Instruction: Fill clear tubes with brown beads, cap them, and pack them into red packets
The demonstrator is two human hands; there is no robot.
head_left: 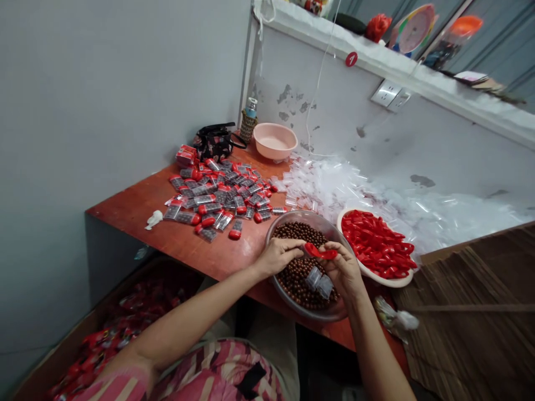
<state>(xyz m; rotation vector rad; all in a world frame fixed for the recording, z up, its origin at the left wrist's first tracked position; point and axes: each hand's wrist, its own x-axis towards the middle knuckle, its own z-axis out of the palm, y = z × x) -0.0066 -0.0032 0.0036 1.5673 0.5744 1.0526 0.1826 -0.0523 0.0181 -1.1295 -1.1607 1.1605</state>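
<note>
Where a metal bowl [307,218] of brown beads [297,234] sits lower centre | left hand [278,257]: fingers curled against a red plastic piece [320,252] | right hand [340,271]: fingers grasping it, clear packets [319,282] beneath

Past the bowl [292,216], the plate [378,248] blocks the right-hand way; a strip of bare desk [246,245] runs left, between bowl and packets [221,195].
</note>
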